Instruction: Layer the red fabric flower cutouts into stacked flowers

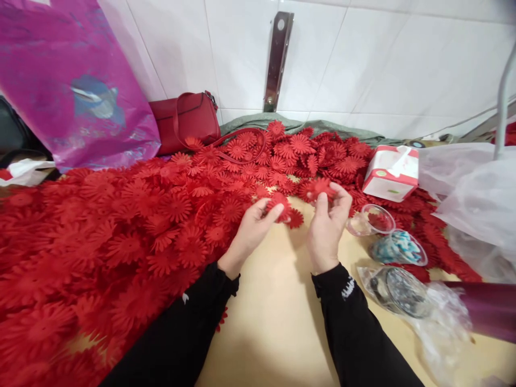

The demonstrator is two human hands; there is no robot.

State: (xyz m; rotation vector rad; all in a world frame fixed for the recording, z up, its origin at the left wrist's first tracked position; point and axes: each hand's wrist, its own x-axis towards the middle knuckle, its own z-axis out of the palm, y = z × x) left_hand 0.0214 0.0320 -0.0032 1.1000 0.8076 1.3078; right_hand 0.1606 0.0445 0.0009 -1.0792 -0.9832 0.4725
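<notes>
Between the thumb and fingers of my left hand [255, 228] is a red flower cutout [280, 205] with narrow petals. My right hand [328, 228] pinches another red flower piece [321, 188], slightly higher and to the right. The two held pieces are apart, over the near edge of the heap. A single loose red flower [295, 218] lies on the table just past my left fingertips. A large pile of similar red flowers [185, 236] spreads over the left side and across the back.
The tan table [270, 301] runs toward me. At right stand a tissue box [390, 174], a clear empty cup [377, 220], a cup of blue-white pieces [399, 248] and a plastic bag [407, 295]. A red handbag [189, 121] and purple bag [80, 80] sit back left, by the tiled wall.
</notes>
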